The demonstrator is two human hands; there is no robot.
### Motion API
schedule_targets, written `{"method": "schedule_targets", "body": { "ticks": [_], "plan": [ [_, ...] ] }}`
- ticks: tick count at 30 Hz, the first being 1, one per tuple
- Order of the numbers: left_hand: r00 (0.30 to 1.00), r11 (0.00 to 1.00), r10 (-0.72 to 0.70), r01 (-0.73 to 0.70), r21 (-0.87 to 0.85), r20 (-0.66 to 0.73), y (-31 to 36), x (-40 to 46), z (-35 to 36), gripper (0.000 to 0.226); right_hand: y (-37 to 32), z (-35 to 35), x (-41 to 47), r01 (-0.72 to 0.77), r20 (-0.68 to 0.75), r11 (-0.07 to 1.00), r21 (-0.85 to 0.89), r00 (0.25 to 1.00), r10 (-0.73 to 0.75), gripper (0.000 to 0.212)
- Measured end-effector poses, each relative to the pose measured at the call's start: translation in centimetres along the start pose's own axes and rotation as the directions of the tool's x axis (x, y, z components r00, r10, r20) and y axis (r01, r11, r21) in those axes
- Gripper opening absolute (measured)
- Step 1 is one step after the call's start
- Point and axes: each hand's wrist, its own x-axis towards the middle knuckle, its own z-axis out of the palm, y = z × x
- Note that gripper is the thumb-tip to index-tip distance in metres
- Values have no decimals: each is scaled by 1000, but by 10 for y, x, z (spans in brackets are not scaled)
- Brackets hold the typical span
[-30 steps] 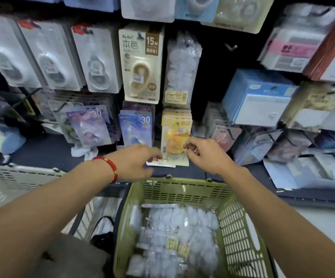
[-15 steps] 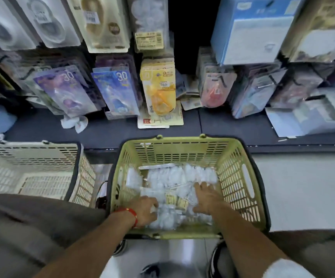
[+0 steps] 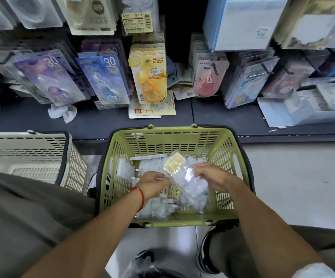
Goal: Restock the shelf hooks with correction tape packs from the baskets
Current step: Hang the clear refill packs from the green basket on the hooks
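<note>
Between both hands [image 3: 154,182] [image 3: 214,177]: clear pack [image 3: 184,177], gripped.

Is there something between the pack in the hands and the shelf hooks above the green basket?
Nothing visible blocks it. Both hands, left hand and right hand, hold the clear pack above the green basket; only open space lies toward the hooks.

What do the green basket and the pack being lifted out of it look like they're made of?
Green basket: rigid moulded plastic, matte, judging by its slotted lattice walls. Lifted pack, held by the left hand and right hand: clear glossy plastic that catches the light, with what looks like a yellow printed card header.
</note>
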Motion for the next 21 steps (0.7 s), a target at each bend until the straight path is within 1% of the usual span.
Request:
{"method": "schedule_targets", "body": {
  "ticks": [1,2,3,4,5,6,7,8,9,10,11,12,13,14,15,16,18,19,20,21],
  "plan": [
    [998,976,-53,60,-209,36,3,-2,4,37,-4,7,1,7,60,999,41,998,-10,19],
    [995,912,-83,97,-399,53,5,-5,7,32,-9,14,4,18,88,1000,25,996,-21,19],
    [995,839,-99,101,-535,32,6,-7,8,25,-14,22,6,34,78,999,-33,996,-32,16],
    [993,796,-117,80,-600,-22,5,-7,6,19,-16,27,10,50,27,994,-99,999,-47,13],
    [988,781,-133,55,-622,-80,2,-7,2,15,-14,28,16,54,-59,983,-176,996,-65,12],
    [980,773,-150,37,-633,-127,-1,-6,-3,16,-8,26,22,39,-154,960,-278,984,-84,16],
    [972,760,-174,28,-650,-161,-4,-5,-10,21,0,23,26,-13,-241,902,-431,965,-101,21],
    [962,743,-201,28,-669,-184,-7,-4,-18,28,9,20,28,-106,-295,790,-604,950,-98,25],
    [955,727,-223,31,-686,-194,-12,-4,-25,38,20,19,27,-198,-311,653,-731,948,-60,30],
    [951,720,-235,31,-693,-201,-15,-4,-32,51,31,20,26,-253,-296,532,-808,955,6,35],
    [950,722,-237,32,-691,-204,-19,-3,-37,66,42,22,23,-273,-269,474,-837,960,78,38],
    [951,731,-233,32,-681,-205,-21,-3,-41,74,50,24,21,-277,-246,468,-839,961,127,39],
    [948,732,-237,32,-681,-210,-22,-3,-43,79,56,24,19,-267,-229,497,-825,964,137,38],
    [944,721,-251,34,-692,-214,-22,-3,-45,77,58,23,17,-250,-214,542,-803,968,130,35],
    [941,707,-263,38,-706,-213,-20,-4,-47,67,55,21,16,-234,-208,612,-755,971,115,32],
    [940,699,-270,42,-714,-209,-17,-4,-49,53,49,16,13,-218,-208,701,-679,973,102,28],
    [942,695,-257,25,-719,-216,-12,-5,-52,24,28,2,5,-157,-227,861,-485,973,50,23],
    [941,700,-241,1,-715,-235,-9,-5,-53,20,15,-8,-1,-120,-247,907,-403,969,18,22],
    [940,708,-217,-34,-705,-263,-6,-6,-53,26,3,-18,-8,-81,-269,938,-338,963,-13,21],
    [938,723,-186,-72,-687,-294,-5,-6,-52,36,-9,-28,-16,-33,-280,961,-276,959,-48,22]
  ]
}}
